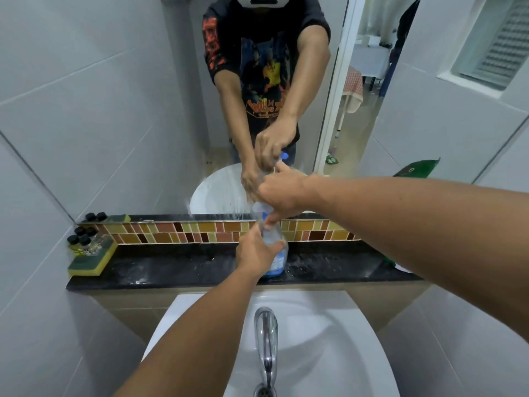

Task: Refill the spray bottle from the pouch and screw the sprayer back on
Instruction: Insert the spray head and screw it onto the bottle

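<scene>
A clear spray bottle (276, 253) with a blue label stands upright on the black stone ledge (171, 270) behind the sink. My left hand (254, 255) is wrapped around its body. My right hand (282, 193) is closed over the sprayer head (261, 209) on top of the bottle, thumb down at the neck. The blue nozzle tip shows only in the mirror reflection. The green pouch (418, 169) stands at the right end of the ledge, mostly hidden behind my right forearm.
A yellow-green sponge (91, 260) carrying several small black-capped bottles (83, 239) sits at the ledge's left end. Below are the white basin (343, 339) and chrome tap (267, 348). The mirror (114, 110) rises right behind the tiled strip.
</scene>
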Tool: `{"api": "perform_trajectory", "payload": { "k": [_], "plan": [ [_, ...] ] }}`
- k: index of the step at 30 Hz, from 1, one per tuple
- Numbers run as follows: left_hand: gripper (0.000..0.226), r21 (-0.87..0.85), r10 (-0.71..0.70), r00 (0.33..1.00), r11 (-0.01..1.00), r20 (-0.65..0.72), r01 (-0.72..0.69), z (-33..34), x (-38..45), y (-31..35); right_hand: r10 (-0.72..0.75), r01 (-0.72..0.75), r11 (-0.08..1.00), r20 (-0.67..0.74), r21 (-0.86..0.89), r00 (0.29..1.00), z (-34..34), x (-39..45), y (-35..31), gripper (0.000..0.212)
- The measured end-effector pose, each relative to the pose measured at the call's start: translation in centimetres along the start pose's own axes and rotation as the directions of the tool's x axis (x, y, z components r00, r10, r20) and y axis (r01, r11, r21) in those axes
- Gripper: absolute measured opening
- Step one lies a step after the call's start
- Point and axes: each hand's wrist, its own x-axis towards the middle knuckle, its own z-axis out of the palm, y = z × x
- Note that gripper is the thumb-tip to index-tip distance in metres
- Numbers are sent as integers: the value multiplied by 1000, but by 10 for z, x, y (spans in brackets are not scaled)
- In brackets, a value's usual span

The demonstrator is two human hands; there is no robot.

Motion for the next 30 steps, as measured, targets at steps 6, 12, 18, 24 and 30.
{"api": "perform_trajectory", "payload": {
  "k": [6,12,18,24,30],
  "plan": [
    [62,47,-25,1000,999,6,25,-2,2,3,345,-384,843,170,377,923,1,11,-13,42],
    [50,-10,-34,999,999,26,34,-1,2,-1,621,-699,623,321,352,715,-5,19,-32,16],
    [40,-16,-10,999,1000,47,11,-1,4,1,312,-644,360,563,676,765,-27,-4,10,90],
    [43,19,-17,1000,1000,19,17,1,6,-1,-31,27,998,64,60,998,-17,-37,22,70],
    [46,-13,-83,997,996,11,83,2,6,0,-21,12,996,-91,-90,996,-4,-19,1,39]
  ]
}}
